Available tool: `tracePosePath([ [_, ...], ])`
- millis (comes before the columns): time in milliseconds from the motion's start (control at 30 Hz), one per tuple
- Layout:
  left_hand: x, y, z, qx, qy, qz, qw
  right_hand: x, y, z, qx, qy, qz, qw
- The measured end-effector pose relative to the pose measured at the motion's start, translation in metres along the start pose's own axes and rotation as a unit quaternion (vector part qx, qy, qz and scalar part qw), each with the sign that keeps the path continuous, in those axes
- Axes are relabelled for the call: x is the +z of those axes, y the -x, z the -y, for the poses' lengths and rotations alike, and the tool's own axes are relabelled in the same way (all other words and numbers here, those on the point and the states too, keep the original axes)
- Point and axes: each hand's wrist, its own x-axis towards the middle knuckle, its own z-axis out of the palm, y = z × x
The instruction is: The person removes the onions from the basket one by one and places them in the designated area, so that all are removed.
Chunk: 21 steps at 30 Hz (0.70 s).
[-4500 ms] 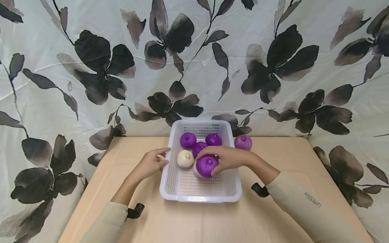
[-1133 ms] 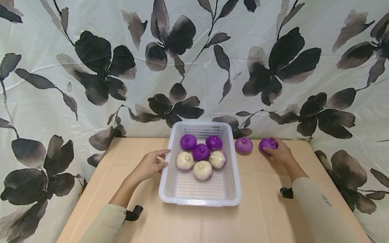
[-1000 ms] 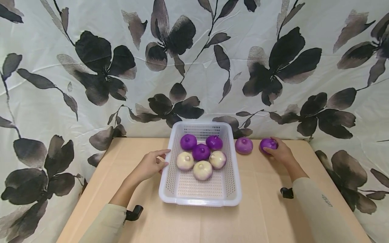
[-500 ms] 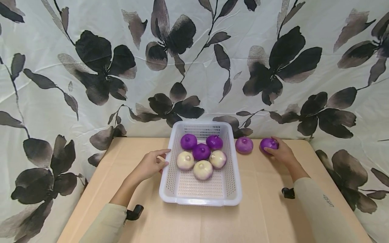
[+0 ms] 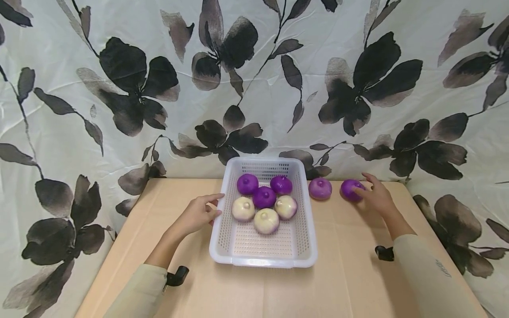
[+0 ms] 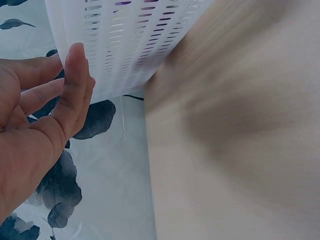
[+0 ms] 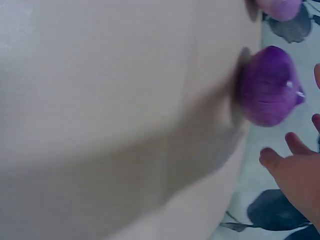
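Note:
A white perforated plastic basket [image 5: 262,261] stands at the middle of the table. In it sit three purple onions [image 5: 264,197] at the back and three whitish onions [image 5: 266,221] in front. My left hand [image 5: 196,214] touches the basket's left rim with its fingertips and thumb; the left wrist view shows them at the basket wall [image 6: 120,55]. At the table's back right lies another purple onion [image 5: 351,190]. Just right of it is my right hand [image 5: 377,196], its fingers spread and holding nothing; the right wrist view shows a gap between hand and onion [image 7: 270,87].
A paler purple onion [image 5: 320,188] lies on the table between the basket and the right-hand onion. Behind the light wooden table [image 5: 338,274] hangs a white cloth [image 5: 286,26] with dark flowers, near the back edge.
Earlier my right hand carried a purple onion out of the basket to the table's back right. It has now let go and drawn slightly right. My left hand stays at the rim.

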Motion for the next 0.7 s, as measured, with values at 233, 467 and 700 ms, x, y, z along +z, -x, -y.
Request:
tracePosePath([
  [233,-0.001,0.0,-0.001,0.0,0.001,0.001,1.0,-0.019,0.008,0.022,-0.068,0.003,-0.056,0.996],
  [467,-0.003,0.0,-0.002,-0.004,0.004,0.002,1.0,-0.031,0.016,0.046,-0.102,-0.036,-0.05,0.993],
  [700,-0.003,-0.001,0.0,-0.001,0.004,0.005,1.0,-0.034,0.024,0.07,-0.134,-0.054,-0.032,0.989],
])
